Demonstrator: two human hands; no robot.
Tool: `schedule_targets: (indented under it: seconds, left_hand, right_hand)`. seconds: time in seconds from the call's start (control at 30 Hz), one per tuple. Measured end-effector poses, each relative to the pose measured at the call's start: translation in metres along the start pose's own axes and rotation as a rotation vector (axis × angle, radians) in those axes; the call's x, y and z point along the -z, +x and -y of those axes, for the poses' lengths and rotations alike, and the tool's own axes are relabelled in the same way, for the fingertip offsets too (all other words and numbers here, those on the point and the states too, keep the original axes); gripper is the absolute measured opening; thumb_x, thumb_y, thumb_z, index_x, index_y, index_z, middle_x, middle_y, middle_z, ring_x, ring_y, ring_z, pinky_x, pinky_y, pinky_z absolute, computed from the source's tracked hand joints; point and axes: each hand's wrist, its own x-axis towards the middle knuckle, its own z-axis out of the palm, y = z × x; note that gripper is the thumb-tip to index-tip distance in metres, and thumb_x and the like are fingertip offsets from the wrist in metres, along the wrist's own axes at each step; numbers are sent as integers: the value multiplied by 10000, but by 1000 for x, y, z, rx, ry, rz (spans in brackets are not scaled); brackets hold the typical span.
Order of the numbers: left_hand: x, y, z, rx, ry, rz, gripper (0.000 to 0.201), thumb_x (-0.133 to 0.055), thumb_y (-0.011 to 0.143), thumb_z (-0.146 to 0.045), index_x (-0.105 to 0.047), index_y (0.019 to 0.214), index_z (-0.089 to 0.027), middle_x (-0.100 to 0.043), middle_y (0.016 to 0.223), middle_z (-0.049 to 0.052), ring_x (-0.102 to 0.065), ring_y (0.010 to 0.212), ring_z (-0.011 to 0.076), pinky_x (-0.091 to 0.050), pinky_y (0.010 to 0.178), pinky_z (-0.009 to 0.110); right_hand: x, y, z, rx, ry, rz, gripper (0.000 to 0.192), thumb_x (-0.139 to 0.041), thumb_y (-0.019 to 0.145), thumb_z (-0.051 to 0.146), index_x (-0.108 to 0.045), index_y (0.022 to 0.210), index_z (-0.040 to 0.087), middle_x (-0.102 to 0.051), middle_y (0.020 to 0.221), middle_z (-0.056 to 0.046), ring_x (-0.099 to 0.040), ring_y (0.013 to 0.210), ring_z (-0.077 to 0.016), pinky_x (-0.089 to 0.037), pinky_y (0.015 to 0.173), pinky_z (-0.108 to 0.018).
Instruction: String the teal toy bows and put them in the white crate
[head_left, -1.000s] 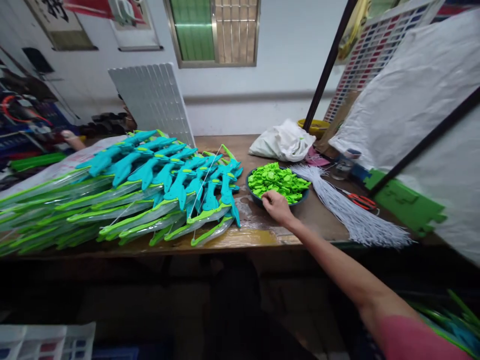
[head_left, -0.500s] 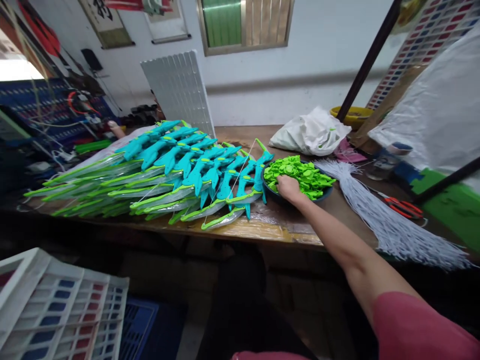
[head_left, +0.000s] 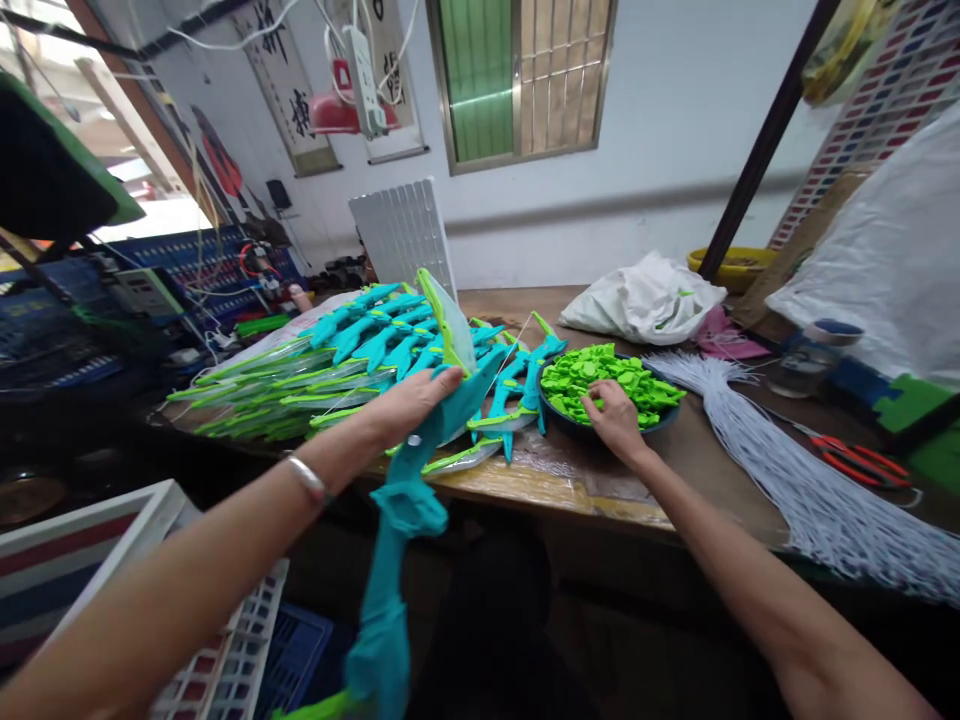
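A teal and lime-green toy bow [head_left: 409, 500] slants up from the lower edge, and my left hand [head_left: 424, 395] is closed round it near its upper limb. Over a dark round basin [head_left: 559, 415] heaped with small lime-green plastic pieces [head_left: 592, 370] is my right hand [head_left: 616, 418]. Its fingers are curled and pinched low over the heap; whatever is between them I cannot make out. Left of the basin lies a large pile of similar toy bows [head_left: 360, 340], overlapping in rows and partly hidden by my left hand and the held bow.
A bundle of white strings [head_left: 772, 460] hangs over the bench's right front edge, with orange-handled scissors [head_left: 859, 462] beside it. A white sack [head_left: 645, 300] sits behind the basin. Below the bench at left stands a white plastic crate [head_left: 161, 510]. A power strip [head_left: 364, 80] hangs overhead.
My left hand has come into view with a toy bow in its grip. My right hand has lifted slightly from among the green pieces. The view has tilted up and turned left.
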Motion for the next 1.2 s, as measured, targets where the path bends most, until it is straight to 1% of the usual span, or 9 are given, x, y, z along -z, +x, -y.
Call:
schedule_targets:
  seconds: [0.07,0.17,0.3,0.4,0.53,0.73,0.9,1.07,1.2]
  left_hand:
    - [-28,2,12,76,-25,146,413,-891,708,-535,-727,817,-171,-731,765,52,-694,764,278,-557,675,368]
    - [-53,-3,41,137,-85,245,499,-877,677,-608,-720,871,-177,-740,809,49,-697,805,260,-561,734,355]
    - [-59,-20,78,198,-146,297,633,-872,593,-711,-725,896,-175,-740,806,46,-698,803,255,-558,759,350]
    - [-57,-28,92,206,-160,280,629,-839,625,-745,-718,884,-185,-740,814,36,-694,835,245,-549,791,330]
    - [-49,-31,93,242,-179,331,598,-853,664,-698,-694,927,-184,-730,825,30,-677,767,211,-555,727,307]
    - [-20,-41,90,392,-246,598,609,-915,694,-530,-696,1134,-171,-755,959,119,-743,854,297,-608,696,372]
    - [6,-64,116,469,-366,785,516,-878,790,-367,-705,1240,-184,-758,1131,157,-749,1038,327,-613,866,419]
    - [24,-81,146,429,-438,712,624,-885,759,-205,-653,1338,-192,-751,1220,154,-713,1164,349,-600,929,427]
    - [39,-92,160,370,-420,651,682,-864,795,-220,-588,1419,-208,-742,1236,158,-716,1160,354,-606,916,411]
  right_hand:
    - [8,-20,3,5,92,-29,329,-544,966,470,-632,819,189,-722,935,-127,-657,837,-234,-522,778,-352]
    - [14,-57,13,-11,200,-7,444,-515,961,589,-675,865,186,-724,790,-72,-649,689,-199,-519,669,-305]
    - [10,-87,21,-79,261,4,504,-541,927,649,-718,939,177,-736,781,-50,-666,671,-186,-528,640,-277]
    - [6,-77,9,-181,230,-85,517,-533,919,632,-717,972,152,-738,797,-77,-673,683,-201,-539,662,-301]
    - [12,-36,-17,-280,157,-150,417,-524,910,527,-689,890,145,-709,753,-96,-656,663,-227,-547,664,-345]
    - [17,-13,-12,-218,87,-144,109,-635,798,282,-608,724,208,-706,1015,-150,-626,1060,-303,-476,1012,-442]
    - [4,-32,4,-236,207,-174,115,-649,802,309,-640,807,194,-695,909,-106,-624,904,-257,-496,948,-429]
    - [-2,-58,28,-341,470,-162,278,-684,812,433,-670,925,180,-704,835,-52,-637,742,-199,-558,776,-377]
    - [2,-105,77,-400,726,22,350,-780,772,444,-725,1007,190,-738,815,-28,-660,665,-162,-580,698,-331]
